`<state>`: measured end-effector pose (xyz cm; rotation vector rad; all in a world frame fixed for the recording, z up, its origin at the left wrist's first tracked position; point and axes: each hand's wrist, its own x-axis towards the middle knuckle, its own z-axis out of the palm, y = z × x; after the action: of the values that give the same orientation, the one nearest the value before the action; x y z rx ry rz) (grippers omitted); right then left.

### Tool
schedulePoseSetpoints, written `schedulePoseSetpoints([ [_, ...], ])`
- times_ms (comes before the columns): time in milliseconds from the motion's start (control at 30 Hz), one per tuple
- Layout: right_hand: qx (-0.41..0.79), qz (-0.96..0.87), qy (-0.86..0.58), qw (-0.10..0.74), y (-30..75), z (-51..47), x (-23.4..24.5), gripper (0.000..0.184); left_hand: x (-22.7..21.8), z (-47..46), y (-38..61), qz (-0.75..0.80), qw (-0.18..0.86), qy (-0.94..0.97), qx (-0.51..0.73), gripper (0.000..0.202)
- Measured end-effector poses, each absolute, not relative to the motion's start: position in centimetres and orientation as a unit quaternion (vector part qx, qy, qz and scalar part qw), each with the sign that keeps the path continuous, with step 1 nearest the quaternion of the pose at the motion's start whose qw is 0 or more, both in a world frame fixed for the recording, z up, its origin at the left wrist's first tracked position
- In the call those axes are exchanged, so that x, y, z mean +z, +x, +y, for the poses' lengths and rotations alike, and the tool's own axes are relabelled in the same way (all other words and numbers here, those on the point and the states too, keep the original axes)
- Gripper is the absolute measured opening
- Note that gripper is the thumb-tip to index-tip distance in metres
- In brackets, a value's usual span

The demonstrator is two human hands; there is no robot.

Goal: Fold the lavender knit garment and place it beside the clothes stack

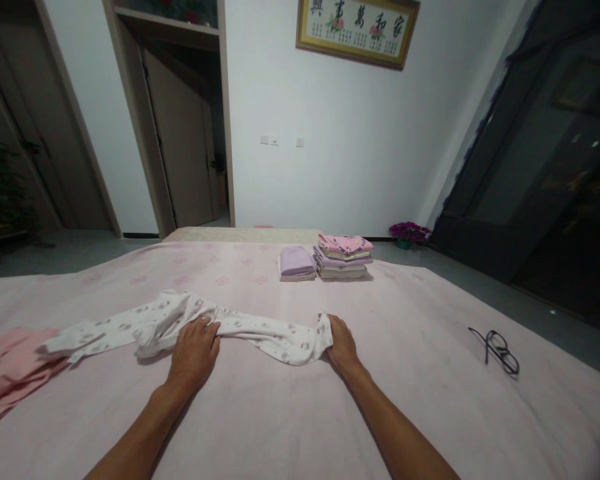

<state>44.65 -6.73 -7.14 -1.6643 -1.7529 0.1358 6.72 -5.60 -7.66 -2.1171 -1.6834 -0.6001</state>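
A white printed garment lies stretched sideways across the bed, bunched toward its middle. I cannot tell whether its long narrow parts are sleeves or legs. My left hand is closed on the fabric beside the bunched part, fingers pressed together over it. At the right end, my right hand grips the edge of the narrow part, lifting it slightly; its thumb and fingertips are partly behind the cloth. The garment's left end, with a small white tag, touches a pink piece of clothing.
Folded clothes stand at the far side in a tall stack and a shorter purple-topped stack. Black-framed glasses lie on the right of the pink bedcover. Purple flowers stand on the floor beyond.
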Motion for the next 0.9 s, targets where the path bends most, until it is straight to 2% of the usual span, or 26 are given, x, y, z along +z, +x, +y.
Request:
schedulePoseSetpoints([
  [200, 0.051, -0.676, -0.638, 0.366, 44.57, -6.66, -7.12, 0.042, -7.54, -5.91, 6.74, -0.592, 0.188, -0.755, -0.208, 0.032],
  [467, 0.087, -0.67, -0.628, 0.385, 44.6, -6.84, -6.42, 0.034, -7.58, -5.85, 6.82, -0.586, 0.2, -0.757, -0.207, 0.032],
  [900, 0.178, -0.615, -0.605, 0.474, 44.7, -6.24, -6.79, 0.029, -7.1, -5.96, 7.34, -0.586, 0.2, -0.763, -0.186, 0.033],
])
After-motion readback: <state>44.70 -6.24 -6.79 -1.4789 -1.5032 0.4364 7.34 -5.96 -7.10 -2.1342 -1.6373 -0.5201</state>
